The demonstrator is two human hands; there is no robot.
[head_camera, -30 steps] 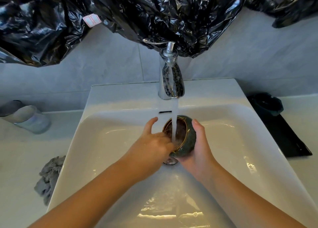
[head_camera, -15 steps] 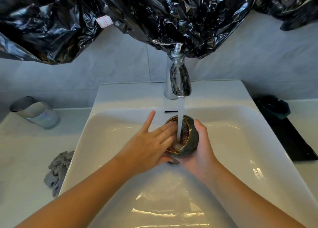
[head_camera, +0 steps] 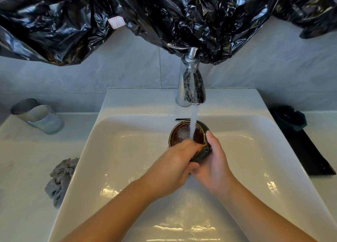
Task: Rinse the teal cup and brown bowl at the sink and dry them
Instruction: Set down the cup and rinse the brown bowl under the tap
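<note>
The brown bowl [head_camera: 182, 133], dark green outside with a gold rim, is tilted under the running water from the chrome tap [head_camera: 193, 88] over the white sink [head_camera: 116, 150]. My right hand [head_camera: 213, 167] cups the bowl from below and the right, thumb on its rim. My left hand [head_camera: 171, 167] has its fingers curled over the near rim and into the bowl. The teal cup [head_camera: 290, 117] stands on a black mat [head_camera: 308, 150] to the right of the sink.
A grey cloth [head_camera: 60, 179] lies crumpled on the counter left of the sink. A pale tumbler [head_camera: 38, 115] lies on its side at the back left. Black plastic sheeting [head_camera: 164, 13] hangs over the wall above the tap.
My left hand went from lying flat over the bowl's left side to curling its fingers into the near rim. The bowl's mouth now shows more openly under the stream.
</note>
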